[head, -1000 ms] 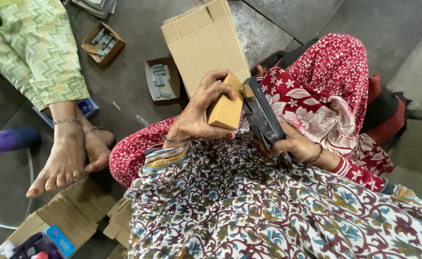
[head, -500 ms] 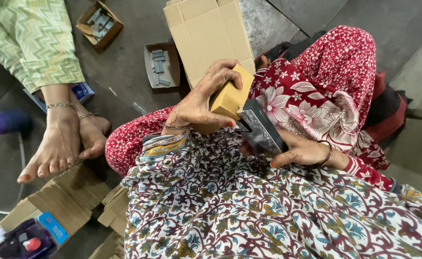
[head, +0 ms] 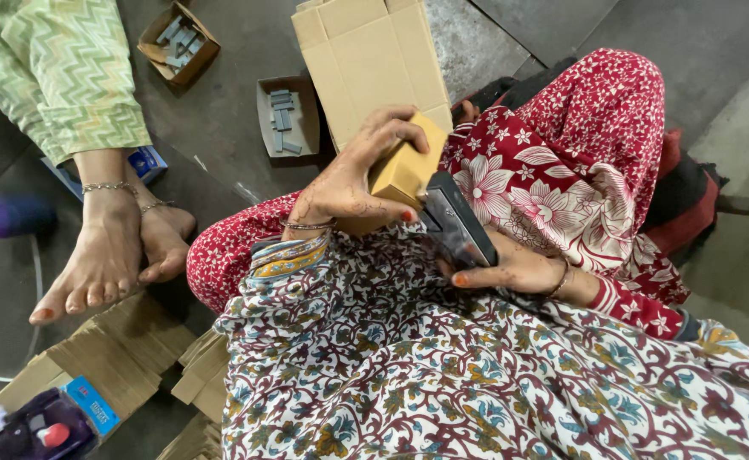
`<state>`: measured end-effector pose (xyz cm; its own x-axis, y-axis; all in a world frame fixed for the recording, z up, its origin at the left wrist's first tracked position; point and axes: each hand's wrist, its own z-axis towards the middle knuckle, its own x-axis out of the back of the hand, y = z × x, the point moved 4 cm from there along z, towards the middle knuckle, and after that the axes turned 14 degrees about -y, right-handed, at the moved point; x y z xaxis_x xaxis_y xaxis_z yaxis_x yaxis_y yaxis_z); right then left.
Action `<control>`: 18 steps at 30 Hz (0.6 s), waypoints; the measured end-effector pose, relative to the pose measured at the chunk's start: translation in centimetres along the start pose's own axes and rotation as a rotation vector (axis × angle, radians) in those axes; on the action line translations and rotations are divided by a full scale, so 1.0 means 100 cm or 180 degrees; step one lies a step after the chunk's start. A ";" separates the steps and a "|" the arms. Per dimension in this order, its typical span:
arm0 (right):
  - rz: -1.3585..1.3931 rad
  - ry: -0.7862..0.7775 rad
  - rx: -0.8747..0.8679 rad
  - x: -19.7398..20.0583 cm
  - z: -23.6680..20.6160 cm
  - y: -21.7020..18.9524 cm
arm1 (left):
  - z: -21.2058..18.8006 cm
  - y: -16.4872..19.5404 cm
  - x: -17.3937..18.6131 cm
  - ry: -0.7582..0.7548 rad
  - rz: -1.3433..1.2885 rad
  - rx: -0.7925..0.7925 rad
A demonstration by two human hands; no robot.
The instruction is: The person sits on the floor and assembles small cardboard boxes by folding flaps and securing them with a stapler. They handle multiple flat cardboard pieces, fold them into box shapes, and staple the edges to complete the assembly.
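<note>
Over our lap, in the head view, we hold a small tan cardboard box [head: 404, 166] in the left hand [head: 349, 183], fingers curled over its top edge and thumb beneath, so the hand is closed around it. Our right hand [head: 511, 271] is wrapped under a dark stapler [head: 455, 221], whose nose touches the box's lower right corner. For a clean fastening, we judge that the box should be kept square to the stapler's mouth, the flap pressed flat, and the left fingertips [head: 409, 215] held clear of the nose. Beyond our knees, a flattened carton [head: 374, 60] lies on the floor [head: 238, 162], with two small trays of grey staple strips [head: 282, 112] beside its left edge. Another person's bare feet [head: 106, 255] rest further left.
</note>
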<state>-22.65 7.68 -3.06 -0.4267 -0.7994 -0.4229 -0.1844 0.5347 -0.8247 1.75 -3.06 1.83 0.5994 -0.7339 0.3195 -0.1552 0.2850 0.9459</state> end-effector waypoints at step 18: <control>-0.0834 0.2347 0.1588 0.117 0.088 -0.042 | -0.073 -0.029 0.014 0.2295 -0.2320 -0.1955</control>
<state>-19.05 -6.35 -7.89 -0.9120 -0.4101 0.0045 -0.0253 0.0452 -0.9987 8.76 -0.40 -0.87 0.7237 -0.3858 -0.5722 0.6879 0.3364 0.6432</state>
